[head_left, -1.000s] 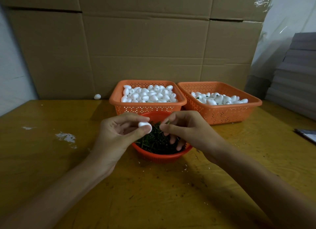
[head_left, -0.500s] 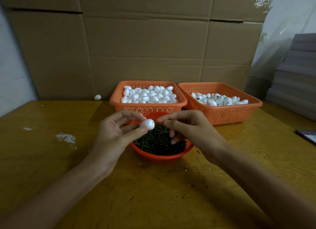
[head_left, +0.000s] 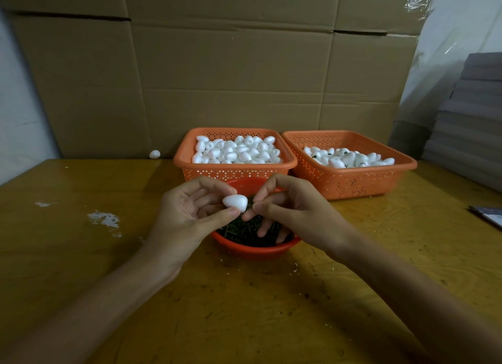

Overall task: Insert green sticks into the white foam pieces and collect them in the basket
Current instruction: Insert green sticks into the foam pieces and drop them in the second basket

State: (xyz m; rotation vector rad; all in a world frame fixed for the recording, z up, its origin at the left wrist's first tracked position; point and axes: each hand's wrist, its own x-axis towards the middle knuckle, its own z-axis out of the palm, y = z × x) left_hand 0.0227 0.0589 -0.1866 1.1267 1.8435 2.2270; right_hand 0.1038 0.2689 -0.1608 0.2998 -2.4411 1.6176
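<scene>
Left hand [head_left: 187, 217] grip is pinching one white foam piece [head_left: 235, 201] between thumb and fingertips, holding it up over the near-centre of the tabletop [head_left: 108, 282], above the red bowl [head_left: 255, 251]. Right hand [head_left: 293, 209] grip is pressing thumb and index tip together right beside the foam piece's blunt end. It seems to be pinching a green stick [head_left: 250, 201], but the stick is mostly hidden and too small to be sure. The other right fingers are hanging down into the bowl.

The bowl is holding a dark pile of sticks [head_left: 244, 233] and is sitting just in front of the left basket [head_left: 182, 157].

Progress, as a judgement: this looks like mid-insertion on one piece, with the stick being lined up or pushed in. I cannot tell whether it is seated.

The left basket, toward the far edge at centre, is sitting heaped with plain foam pieces [head_left: 236, 150], so plenty of stock seems left to do. The right basket [head_left: 402, 165], touching or just beside it toward the far right, is holding a lower layer of finished pieces [head_left: 350, 157], some showing green spots. Roughly under half done, going by the two piles.

One stray piece [head_left: 154, 154] is lying at the far edge, left of the baskets, against the cardboard [head_left: 217, 78]. White crumbs are scattered on the tabletop near the bowl.

What's left for this piece: seating the stick, then dropping it in the right basket.
</scene>
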